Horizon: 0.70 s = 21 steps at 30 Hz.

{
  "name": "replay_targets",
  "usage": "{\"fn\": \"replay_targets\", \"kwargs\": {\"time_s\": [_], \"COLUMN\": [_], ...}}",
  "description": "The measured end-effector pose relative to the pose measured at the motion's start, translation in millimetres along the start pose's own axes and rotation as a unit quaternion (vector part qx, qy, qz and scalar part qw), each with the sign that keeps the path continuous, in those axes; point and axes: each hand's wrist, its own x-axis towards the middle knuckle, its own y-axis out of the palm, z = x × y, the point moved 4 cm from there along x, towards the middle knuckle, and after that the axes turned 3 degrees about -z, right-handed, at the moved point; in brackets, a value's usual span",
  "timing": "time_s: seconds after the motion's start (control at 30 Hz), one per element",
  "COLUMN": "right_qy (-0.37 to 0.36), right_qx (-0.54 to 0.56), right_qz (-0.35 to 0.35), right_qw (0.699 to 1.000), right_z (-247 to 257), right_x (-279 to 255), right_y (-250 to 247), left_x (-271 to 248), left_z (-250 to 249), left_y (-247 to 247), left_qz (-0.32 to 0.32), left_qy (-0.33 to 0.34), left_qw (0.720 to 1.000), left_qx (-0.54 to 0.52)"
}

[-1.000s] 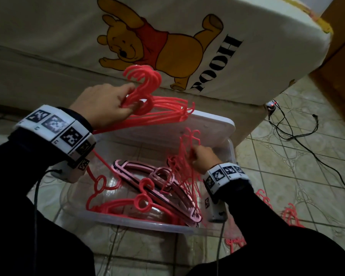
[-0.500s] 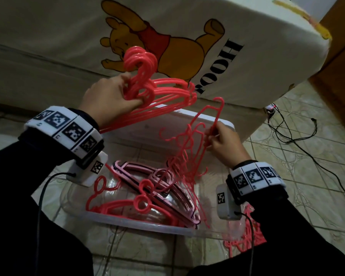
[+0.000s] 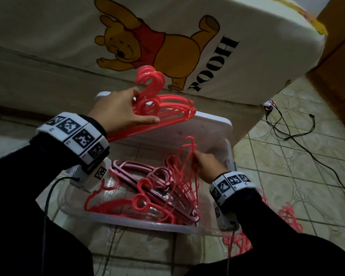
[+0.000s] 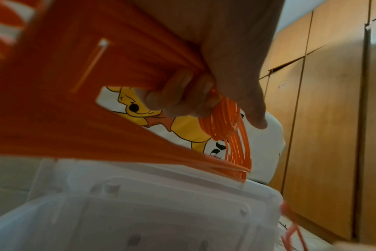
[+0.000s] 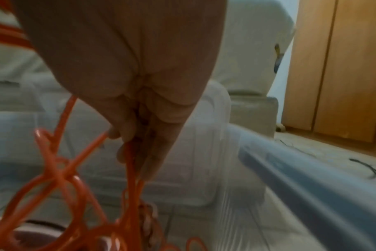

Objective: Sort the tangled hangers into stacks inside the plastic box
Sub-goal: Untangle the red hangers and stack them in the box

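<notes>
My left hand [image 3: 122,110] grips a neat stack of coral hangers [image 3: 167,108] by their necks, held above the far rim of the clear plastic box [image 3: 147,225]. In the left wrist view my curled fingers [image 4: 182,95] wrap that stack of coral hangers [image 4: 232,135]. My right hand [image 3: 204,164] pinches a tangled bunch of thin coral hangers [image 3: 184,176] over the right part of the box. The right wrist view shows my fingertips [image 5: 137,146] closed on the thin coral hangers [image 5: 75,178]. Inside the box lie a pale pink hanger stack [image 3: 147,176] and loose coral hangers [image 3: 127,202].
The white lid [image 3: 187,128] leans behind the box against a bed with a cartoon-bear sheet [image 3: 147,46]. More coral hangers [image 3: 287,216] lie on the tiled floor at the right. Black cables [image 3: 299,136] trail across the tiles. Wooden cupboard doors [image 4: 324,118] stand at the right.
My right hand has dropped lower toward the box with the tangled bunch. My left hand and its stack have sunk slightly toward the lid.
</notes>
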Motion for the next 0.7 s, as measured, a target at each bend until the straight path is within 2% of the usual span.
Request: {"fn": "replay_targets", "kwargs": {"time_s": [0.17,0.4,0.53,0.7], "right_qy": [0.062,0.119,0.128,0.143], "right_qx": [-0.019,0.092,0.006,-0.109], "right_qz": [0.044,0.065,0.001,-0.073], "right_qw": [0.997,0.986,0.992,0.981], "right_z": [-6,-4,-6,-9], "right_x": [6,8,16,18], "right_y": [17,30,21,-4], "left_x": [1,2,4,5], "left_z": [2,7,11,12], "left_y": [1,4,5,2], "left_qz": [-0.002,0.004,0.005,0.004], "left_qy": [-0.004,0.010,0.010,0.002], "left_qw": [1.000,1.000,0.999,0.999], "left_qx": [0.007,0.026,0.031,0.043]}}
